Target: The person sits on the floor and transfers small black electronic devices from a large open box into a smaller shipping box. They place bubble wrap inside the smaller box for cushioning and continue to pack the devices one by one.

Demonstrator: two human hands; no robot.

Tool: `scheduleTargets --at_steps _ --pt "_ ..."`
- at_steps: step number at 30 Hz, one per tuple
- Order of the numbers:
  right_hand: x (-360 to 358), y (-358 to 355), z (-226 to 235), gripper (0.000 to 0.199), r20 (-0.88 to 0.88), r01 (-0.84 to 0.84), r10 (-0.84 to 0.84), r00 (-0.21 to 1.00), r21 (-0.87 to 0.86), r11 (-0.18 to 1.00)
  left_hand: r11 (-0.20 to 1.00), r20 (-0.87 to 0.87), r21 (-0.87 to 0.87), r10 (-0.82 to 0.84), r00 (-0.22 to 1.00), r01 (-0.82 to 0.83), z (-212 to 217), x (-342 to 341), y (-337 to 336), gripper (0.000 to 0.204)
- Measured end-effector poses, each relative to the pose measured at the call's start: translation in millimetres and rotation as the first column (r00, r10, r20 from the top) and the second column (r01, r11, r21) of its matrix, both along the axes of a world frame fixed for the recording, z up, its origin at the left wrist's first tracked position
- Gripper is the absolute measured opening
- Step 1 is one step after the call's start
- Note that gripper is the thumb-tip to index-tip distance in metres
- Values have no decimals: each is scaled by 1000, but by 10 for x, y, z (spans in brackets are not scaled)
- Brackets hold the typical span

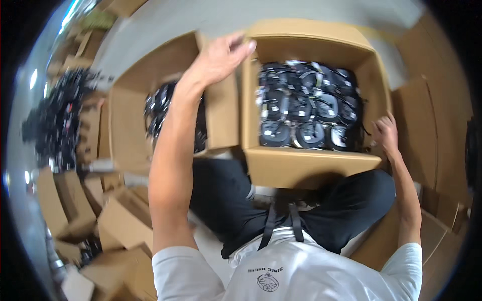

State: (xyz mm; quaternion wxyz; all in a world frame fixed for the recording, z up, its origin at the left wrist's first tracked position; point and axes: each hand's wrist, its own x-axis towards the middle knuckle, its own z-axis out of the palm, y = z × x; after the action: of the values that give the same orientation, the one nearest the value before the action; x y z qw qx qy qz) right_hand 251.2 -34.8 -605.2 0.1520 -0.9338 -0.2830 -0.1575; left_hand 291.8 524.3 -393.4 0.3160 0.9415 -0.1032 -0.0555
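An opened cardboard box [315, 165] in front of me holds rows of black rounded items [311, 131] in clear wrapping; their exact kind is blurred. My left hand [221, 57] is stretched over to its far left corner, thumb and fingers apart, fingertips at the rim; whether they touch it I cannot tell. At the right wall of the same box, my right hand [386, 133] is closed around the edge with fingers curled. A second open box [131, 108] on the left contains similar black items [160, 103], partly covered by my left forearm.
Black goods [60, 120] are heaped at the far left. Several loose cardboard boxes [125, 220] lie at the lower left. Large cardboard panels [416, 130] stand close on the right. My bent legs [346, 205] lie just before the box, and grey floor [201, 22] stretches beyond.
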Motion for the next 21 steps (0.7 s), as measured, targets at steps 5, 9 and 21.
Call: scheduleTargets --at_steps 5,9,21 --pt "-152 114 169 16 -209 64 -60 976 13 998 742 265 -491 626 734 -456 717 -2437 810 40" --pt "-175 348 223 22 -509 159 -196 838 -115 980 30 0 -498 999 35 -867 -868 -4479 1808 24" --pt "-282 612 955 21 -525 103 -131 841 -81 991 113 -272 -107 952 139 -988 -3110 -5820 886 23"
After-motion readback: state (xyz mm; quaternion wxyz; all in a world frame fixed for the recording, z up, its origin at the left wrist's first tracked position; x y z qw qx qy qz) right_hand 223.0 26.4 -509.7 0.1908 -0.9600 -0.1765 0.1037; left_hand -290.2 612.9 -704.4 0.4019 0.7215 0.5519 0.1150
